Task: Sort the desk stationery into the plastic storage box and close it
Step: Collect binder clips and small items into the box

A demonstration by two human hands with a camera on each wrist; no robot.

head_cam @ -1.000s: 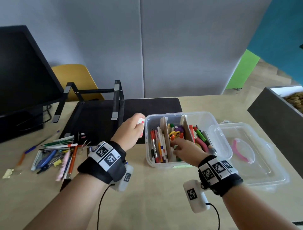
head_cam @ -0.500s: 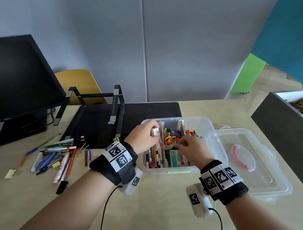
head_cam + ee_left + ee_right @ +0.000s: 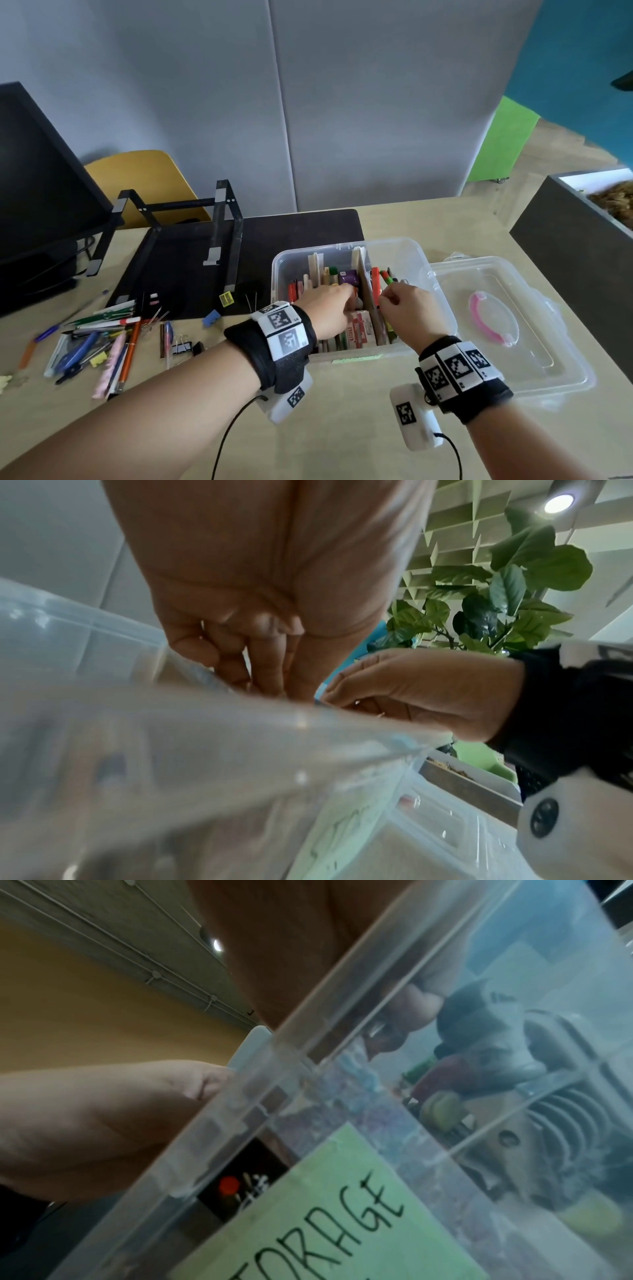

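Observation:
The clear plastic storage box stands open, split by wooden dividers and packed with pens and small boxes. My left hand reaches down into its middle compartment. In the right wrist view its fingertips pinch a small white piece at the box rim. My right hand hovers over the right compartment with its fingers curled in a pinch. Through the wall something small and shiny shows between its fingertips; I cannot name it. The lid with a pink handle lies beside the box on the right.
A heap of loose pens lies at the left, with a binder clip, a yellow sharpener and a blue piece nearby. A laptop stand, a monitor and a dark cabinet border the desk.
My left hand carried the white piece from beside the box, over the left compartment, into the middle one. My right hand shifted from the middle compartment to the right one.

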